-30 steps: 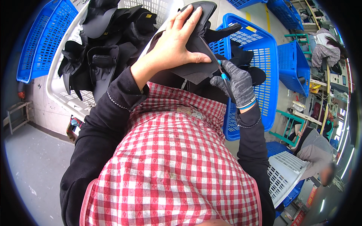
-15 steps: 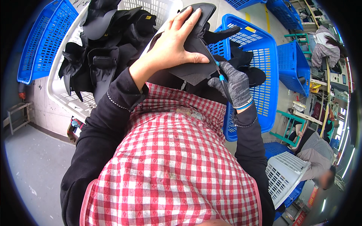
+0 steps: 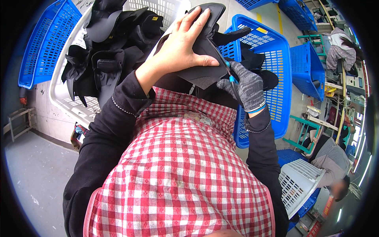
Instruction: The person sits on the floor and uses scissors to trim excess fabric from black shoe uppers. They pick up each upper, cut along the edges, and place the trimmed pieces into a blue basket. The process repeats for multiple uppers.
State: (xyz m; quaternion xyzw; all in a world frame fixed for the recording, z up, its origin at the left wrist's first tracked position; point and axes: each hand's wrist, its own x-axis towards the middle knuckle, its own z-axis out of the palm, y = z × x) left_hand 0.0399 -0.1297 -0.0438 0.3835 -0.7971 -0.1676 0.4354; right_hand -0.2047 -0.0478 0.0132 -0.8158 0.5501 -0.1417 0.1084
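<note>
Both hands have barely shifted: the bare left hand still presses flat on a black shaped piece, while the gloved right hand stays clamped on a blue-handled tool. Behind sit a white basket of black pieces, a blue crate, grey floor.

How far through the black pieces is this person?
Done: a few black pieces lie in the blue basket. In hand: left hand presses one black piece while the gloved right hand works its edge with a blue-handled tool. Left: the white basket holds a heap.
</note>
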